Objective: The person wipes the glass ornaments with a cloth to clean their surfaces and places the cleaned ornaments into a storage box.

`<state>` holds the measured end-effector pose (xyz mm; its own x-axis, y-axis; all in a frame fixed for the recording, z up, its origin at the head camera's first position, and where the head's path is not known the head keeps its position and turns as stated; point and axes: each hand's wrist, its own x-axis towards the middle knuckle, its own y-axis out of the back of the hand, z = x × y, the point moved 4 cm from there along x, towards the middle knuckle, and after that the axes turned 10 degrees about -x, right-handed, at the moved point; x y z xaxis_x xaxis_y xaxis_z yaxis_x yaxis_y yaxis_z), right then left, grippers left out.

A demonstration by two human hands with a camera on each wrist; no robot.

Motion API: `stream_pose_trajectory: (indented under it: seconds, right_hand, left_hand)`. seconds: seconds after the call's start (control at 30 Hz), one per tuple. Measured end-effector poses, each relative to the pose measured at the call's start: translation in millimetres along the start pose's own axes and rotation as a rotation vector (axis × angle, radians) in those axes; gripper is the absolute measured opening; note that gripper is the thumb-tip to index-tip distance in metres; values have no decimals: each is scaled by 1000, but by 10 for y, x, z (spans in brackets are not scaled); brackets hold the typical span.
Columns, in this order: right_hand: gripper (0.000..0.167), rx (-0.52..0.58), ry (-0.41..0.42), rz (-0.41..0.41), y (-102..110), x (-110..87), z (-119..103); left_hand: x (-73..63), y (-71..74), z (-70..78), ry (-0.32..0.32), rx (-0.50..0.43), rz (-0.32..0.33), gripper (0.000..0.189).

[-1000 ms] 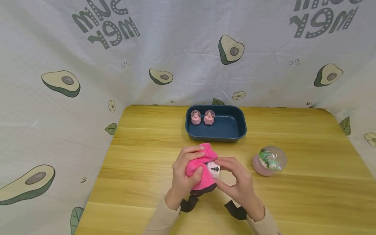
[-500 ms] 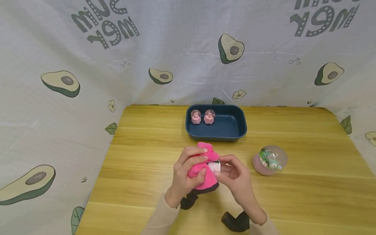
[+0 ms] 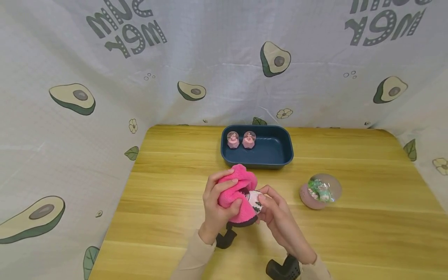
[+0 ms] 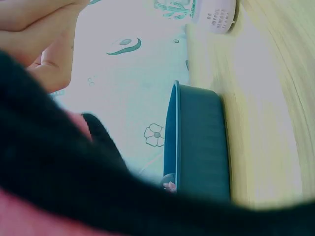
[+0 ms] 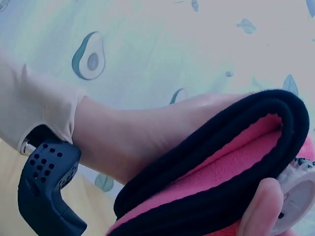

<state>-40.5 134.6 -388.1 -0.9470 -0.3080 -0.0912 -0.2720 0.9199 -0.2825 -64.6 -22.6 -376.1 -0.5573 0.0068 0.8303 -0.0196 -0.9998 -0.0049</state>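
- Head view: at lower centre, the left grip (image 3: 214, 205) curls round the pink cloth (image 3: 228, 197), pressed against a white tree-printed object (image 3: 254, 201); the right grip (image 3: 280, 216) pinches that object. Its printed trees sat near its top half a second ago and now lie lower right, so it looks turned, probably giving the cloth another side to wipe.
- Left wrist view: the cloth's blurred dark edge (image 4: 98, 182) crosses the foreground; the blue tray (image 4: 203, 142) stands right of centre.
- Right wrist view: the object's round underside (image 5: 298, 204) shows lower right.
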Motion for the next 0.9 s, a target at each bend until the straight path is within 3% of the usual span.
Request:
stream_pose_trajectory:
  seconds: [0.3, 0.57, 0.7, 0.9]
  right_hand:
    - [20, 135, 125, -88, 34, -13, -4]
    - [36, 139, 176, -149, 56, -21, -93]
    - [38, 69, 236, -113, 91, -37, -143]
    - [42, -222, 358, 82, 167, -61, -228]
  left_hand:
    - [-37, 121, -89, 149, -2, 56, 44]
    - [-34, 128, -92, 155, -50, 49, 51]
    - [-30, 128, -82, 157, -57, 48, 53]
    - [-20, 128, -64, 176, -70, 49, 54]
